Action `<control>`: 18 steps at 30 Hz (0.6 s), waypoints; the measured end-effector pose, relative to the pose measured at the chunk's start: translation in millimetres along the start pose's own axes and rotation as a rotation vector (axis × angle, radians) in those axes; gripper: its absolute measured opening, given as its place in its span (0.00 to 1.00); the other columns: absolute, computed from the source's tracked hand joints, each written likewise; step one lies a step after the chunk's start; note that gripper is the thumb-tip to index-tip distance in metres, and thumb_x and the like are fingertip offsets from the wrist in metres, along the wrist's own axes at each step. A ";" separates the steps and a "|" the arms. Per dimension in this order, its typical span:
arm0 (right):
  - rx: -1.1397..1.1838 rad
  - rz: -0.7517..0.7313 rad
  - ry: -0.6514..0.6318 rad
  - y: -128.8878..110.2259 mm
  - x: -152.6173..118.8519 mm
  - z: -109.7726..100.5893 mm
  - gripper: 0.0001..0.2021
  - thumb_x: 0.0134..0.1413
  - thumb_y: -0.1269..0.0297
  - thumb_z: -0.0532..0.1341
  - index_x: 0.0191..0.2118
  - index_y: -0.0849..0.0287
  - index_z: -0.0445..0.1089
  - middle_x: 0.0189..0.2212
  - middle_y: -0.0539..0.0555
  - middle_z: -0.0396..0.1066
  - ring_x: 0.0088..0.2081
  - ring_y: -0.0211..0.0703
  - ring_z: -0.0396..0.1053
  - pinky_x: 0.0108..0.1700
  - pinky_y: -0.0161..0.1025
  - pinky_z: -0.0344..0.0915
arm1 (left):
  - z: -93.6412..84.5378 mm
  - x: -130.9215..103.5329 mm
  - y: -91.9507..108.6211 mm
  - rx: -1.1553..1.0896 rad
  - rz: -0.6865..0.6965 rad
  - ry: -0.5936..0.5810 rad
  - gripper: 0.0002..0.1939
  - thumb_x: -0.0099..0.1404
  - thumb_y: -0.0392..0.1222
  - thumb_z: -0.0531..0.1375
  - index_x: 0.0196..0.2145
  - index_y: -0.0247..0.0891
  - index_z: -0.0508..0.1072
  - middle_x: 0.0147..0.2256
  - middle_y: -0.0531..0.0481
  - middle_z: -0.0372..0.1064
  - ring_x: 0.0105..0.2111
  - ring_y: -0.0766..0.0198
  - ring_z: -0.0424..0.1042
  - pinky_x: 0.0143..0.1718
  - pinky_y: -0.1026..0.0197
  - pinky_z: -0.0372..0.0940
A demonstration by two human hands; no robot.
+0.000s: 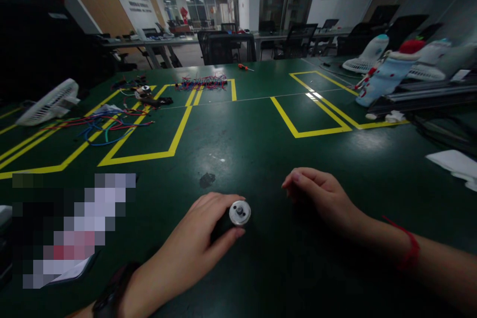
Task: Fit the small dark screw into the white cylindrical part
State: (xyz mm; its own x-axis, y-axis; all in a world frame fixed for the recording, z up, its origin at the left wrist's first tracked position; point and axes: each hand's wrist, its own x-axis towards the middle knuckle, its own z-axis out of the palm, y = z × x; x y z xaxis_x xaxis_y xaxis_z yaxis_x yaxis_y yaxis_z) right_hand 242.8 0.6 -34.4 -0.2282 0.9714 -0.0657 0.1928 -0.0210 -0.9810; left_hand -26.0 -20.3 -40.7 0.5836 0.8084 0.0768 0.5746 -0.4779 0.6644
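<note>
A small electric motor [239, 212] is gripped between the thumb and fingers of my left hand [208, 226]. Its round silver end face, with a central shaft and small holes, points up toward me; its darker body is mostly covered by the hand. My right hand [322, 194] rests to the right of the motor, apart from it, fingers curled together and the thumb over them. What lies inside those curled fingers, if anything, is hidden. Both hands are low over the dark green table [257, 159].
Yellow tape [324, 132] marks rectangles on the table. At the left lie loose wires [106, 126], a white fan [50, 102] and a pixelated phone-like object [80, 231]. Farther back are a wire bundle [203, 83] and a screwdriver [244, 67]. A light-blue bottle [387, 79] stands right.
</note>
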 end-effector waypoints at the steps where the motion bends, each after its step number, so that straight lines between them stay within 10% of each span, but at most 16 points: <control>1: -0.072 -0.040 -0.022 -2.6 0.7 2.4 0.15 0.64 0.56 0.54 0.34 0.58 0.72 0.27 0.49 0.68 0.29 0.37 0.65 0.29 0.34 0.61 | -0.2 0.7 0.7 -0.001 0.002 0.004 0.19 0.68 0.38 0.59 0.54 0.50 0.61 0.50 0.51 0.65 0.49 0.57 0.64 0.52 0.51 0.61; 7: -0.395 -0.389 -0.235 -23.7 2.2 26.5 0.07 0.57 0.70 0.60 0.41 0.59 0.73 0.36 0.53 0.71 0.37 0.40 0.68 0.39 0.37 0.66 | -0.2 2.3 1.9 -0.018 0.013 0.022 0.19 0.66 0.37 0.60 0.52 0.49 0.63 0.48 0.51 0.67 0.48 0.56 0.65 0.51 0.52 0.61; 18: -0.481 -0.534 -0.190 -43.5 7.3 42.5 0.03 0.55 0.67 0.64 0.37 0.58 0.74 0.40 0.52 0.69 0.37 0.39 0.69 0.39 0.36 0.66 | -0.3 1.7 3.1 -0.029 0.035 0.032 0.19 0.65 0.36 0.61 0.51 0.48 0.63 0.48 0.51 0.67 0.48 0.58 0.65 0.52 0.53 0.60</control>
State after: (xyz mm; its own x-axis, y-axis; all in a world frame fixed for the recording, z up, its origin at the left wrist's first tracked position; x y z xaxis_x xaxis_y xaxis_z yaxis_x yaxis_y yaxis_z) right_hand 192.1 -1.5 0.1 -0.5605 0.7620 0.3245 0.3961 0.5907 -0.7030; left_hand -23.4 -20.3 -38.3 0.5841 0.8022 0.1240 0.5371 -0.4965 0.6819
